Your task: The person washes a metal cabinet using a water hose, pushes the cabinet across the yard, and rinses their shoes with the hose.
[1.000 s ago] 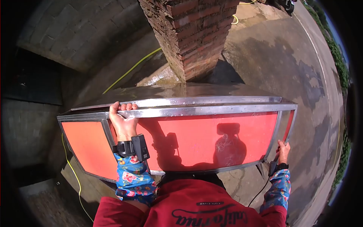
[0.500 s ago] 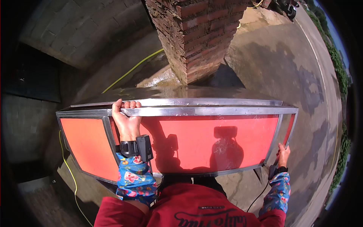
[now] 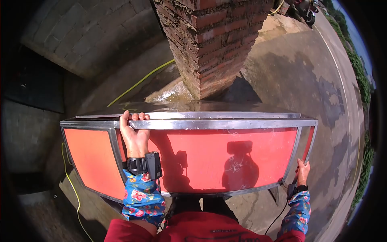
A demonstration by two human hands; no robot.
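Note:
In front of my body is a cart-like metal-framed cabinet (image 3: 209, 161) with red and orange panels and a dark wet top. My left hand (image 3: 136, 135) is closed on the cabinet's upper metal rail, its fingers curled over the edge and the palm side toward me. Low at the right corner, my right hand (image 3: 302, 171) wraps round the upright metal post (image 3: 309, 149). Part of that hand's fingers is hidden behind the post. Black straps with small devices sit on both wrists, over blue flowered sleeves.
A brick pillar (image 3: 217, 52) stands close behind the cabinet. Across the wet concrete floor run a yellow hose (image 3: 141, 80) and, at lower left, a thinner yellow hose (image 3: 74, 189). A grey block wall (image 3: 92, 36) is at the left. A motorbike (image 3: 307, 12) stands far right.
The cabinet, pillar and both hands sit slightly lower in the picture, as the view has tilted up a little. Both hands keep their holds on the cabinet frame.

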